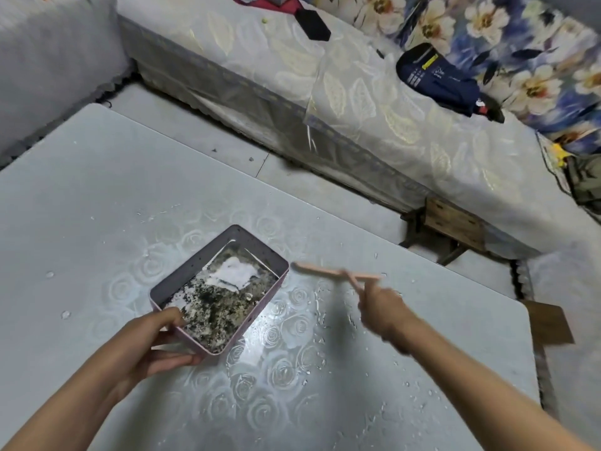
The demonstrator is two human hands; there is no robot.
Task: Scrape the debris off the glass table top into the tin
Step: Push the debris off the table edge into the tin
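No words, numbers or brand names could be read anywhere in the view. The dark blue bag [445, 83] lying on the bed [260, 43] carried a small yellow label [430, 61] and rows of pale print, all too small and blurred to make out. The tin [195, 265] showed no legible lettering on its visible walls.

one tabletop [97, 206]. one pink tin [195, 265] on it, with one white scrap [235, 271] inside. two hands: one left hand [162, 340], one right hand [380, 307]. one pale stick [322, 271], blurred. water drops too many to count. one bed [374, 131], carrying one dark blue bag [435, 79] and one flat black thing [312, 24].
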